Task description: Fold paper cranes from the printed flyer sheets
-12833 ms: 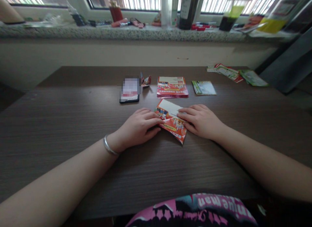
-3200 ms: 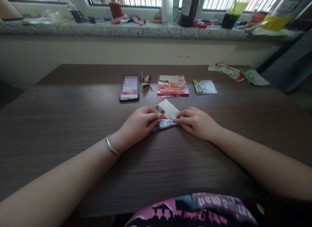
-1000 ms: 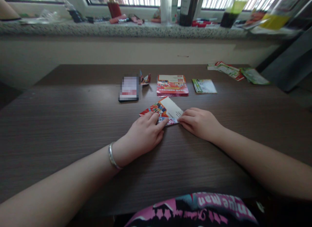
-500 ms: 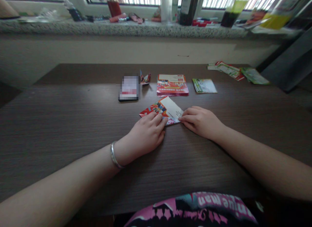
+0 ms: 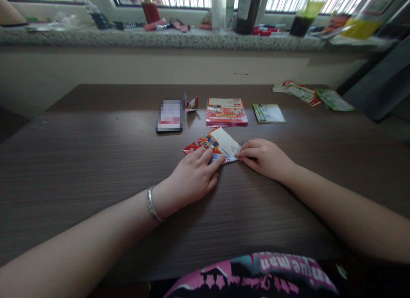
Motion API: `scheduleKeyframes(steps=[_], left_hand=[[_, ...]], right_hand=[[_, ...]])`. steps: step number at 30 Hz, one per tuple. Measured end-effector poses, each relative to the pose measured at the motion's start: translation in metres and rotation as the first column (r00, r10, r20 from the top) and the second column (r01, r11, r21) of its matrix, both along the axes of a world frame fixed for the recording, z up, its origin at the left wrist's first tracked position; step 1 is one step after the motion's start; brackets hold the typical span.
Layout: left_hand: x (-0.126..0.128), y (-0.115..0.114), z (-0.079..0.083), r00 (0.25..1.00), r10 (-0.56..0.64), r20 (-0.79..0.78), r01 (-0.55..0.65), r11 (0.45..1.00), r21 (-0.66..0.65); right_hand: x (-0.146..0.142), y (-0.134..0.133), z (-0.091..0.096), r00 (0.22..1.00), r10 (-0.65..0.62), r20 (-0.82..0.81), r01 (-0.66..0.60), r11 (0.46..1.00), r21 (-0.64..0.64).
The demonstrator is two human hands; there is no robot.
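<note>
Both of the person's hands were at work on the wood-grain desk [image 5: 96,161]. Left hand [image 5: 195,175]: palm down, open, fingers over the near edge of the folded leaflet [image 5: 225,143]. Right hand [image 5: 265,157]: fingertips at its right corner, couldn't tell pinched or pinned. Leaflet lay flat between and just ahead of them, long axis roughly left-right, left point clear past the left fingers. Neither hand nearer, both touching. Blue-white strip [image 5: 232,158] on the near edge, partly under left index.

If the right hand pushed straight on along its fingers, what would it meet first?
The right hand would meet the folded leaflet first, seemingly touching its right corner now. Beyond that, probably the left hand.
</note>
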State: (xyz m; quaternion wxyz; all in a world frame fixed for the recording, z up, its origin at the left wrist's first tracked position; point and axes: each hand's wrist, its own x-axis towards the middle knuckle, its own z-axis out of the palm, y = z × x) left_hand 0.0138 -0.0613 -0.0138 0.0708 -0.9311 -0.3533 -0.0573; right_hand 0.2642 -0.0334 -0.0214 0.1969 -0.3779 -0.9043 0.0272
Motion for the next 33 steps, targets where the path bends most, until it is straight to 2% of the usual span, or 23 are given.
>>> scheduleKeyframes(steps=[4, 6, 12, 18, 24, 33], left_hand=[[0.001, -0.002, 0.0, 1.0, 0.031, 0.002, -0.031, 1.0, 0.007], [0.001, -0.002, -0.001, 1.0, 0.021, 0.007, -0.022, 1.0, 0.014], [0.003, 0.002, -0.004, 0.998, -0.056, -0.033, 0.056, 0.998, 0.013], [0.004, 0.001, 0.004, 0.993, -0.103, -0.062, 0.105, 0.994, 0.018], [0.003, 0.001, 0.002, 0.997, -0.074, -0.031, 0.074, 0.997, -0.015], [0.003, 0.002, 0.0, 0.997, -0.081, -0.022, 0.081, 0.997, 0.006]], right_hand=[[0.004, 0.003, 0.0, 0.995, -0.012, -0.102, 0.002, 0.995, -0.101], [0.006, 0.004, 0.0, 0.994, 0.01, -0.108, -0.021, 0.995, -0.102], [0.006, 0.002, 0.002, 0.999, 0.044, 0.026, -0.044, 0.999, -0.004], [0.004, -0.001, 0.004, 0.993, 0.041, 0.108, -0.046, 0.998, 0.047], [0.002, -0.005, 0.006, 0.984, 0.013, 0.177, -0.026, 0.997, 0.073], [-0.001, -0.01, 0.013, 0.942, -0.023, 0.334, -0.029, 0.988, 0.149]])
